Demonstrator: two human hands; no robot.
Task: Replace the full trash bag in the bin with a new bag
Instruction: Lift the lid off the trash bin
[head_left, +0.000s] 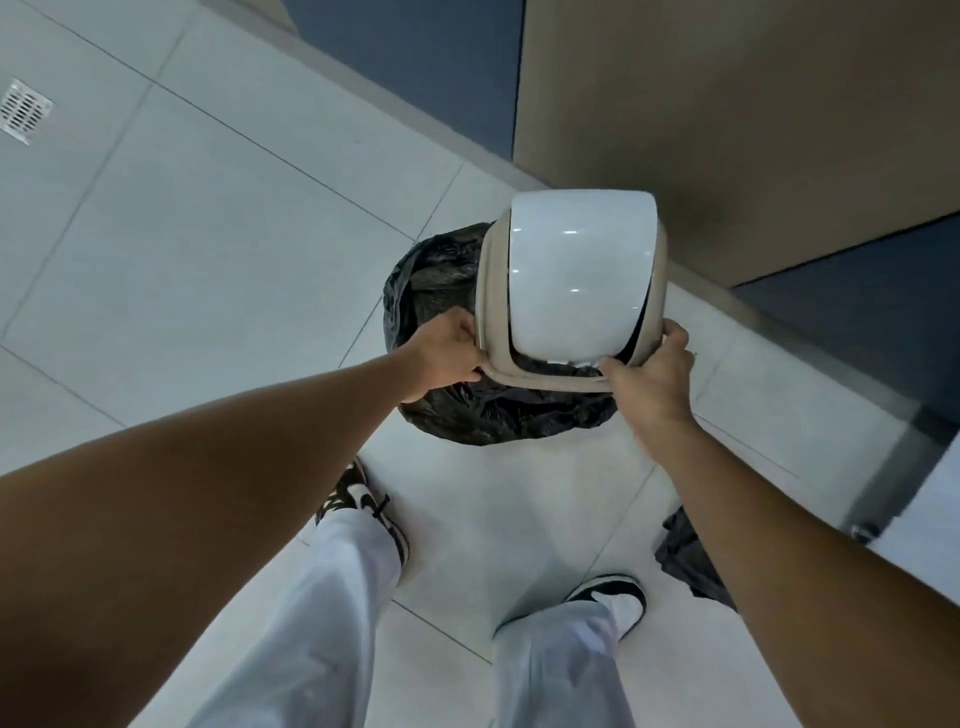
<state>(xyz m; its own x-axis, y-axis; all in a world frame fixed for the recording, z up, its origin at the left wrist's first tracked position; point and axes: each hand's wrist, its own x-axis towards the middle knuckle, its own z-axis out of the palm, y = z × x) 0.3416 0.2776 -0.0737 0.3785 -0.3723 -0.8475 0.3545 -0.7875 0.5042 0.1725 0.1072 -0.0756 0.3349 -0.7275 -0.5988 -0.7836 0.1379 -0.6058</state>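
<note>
The bin's lid (576, 280), a beige frame with a white swing flap, is held tilted above the bin. My left hand (447, 356) grips the frame's near left corner. My right hand (649, 371) grips its near right corner. Under the lid a black trash bag (431, 270) drapes over the bin's rim and hides the bin body. A second crumpled black bag (685, 558) lies on the floor at the right, partly hidden behind my right forearm.
Light floor tiles (208, 234) spread to the left, with a drain grate (23, 111) at the far left. A beige and dark blue wall (727, 104) runs just behind the bin. My two feet in dark-and-white shoes (613, 592) stand close before the bin.
</note>
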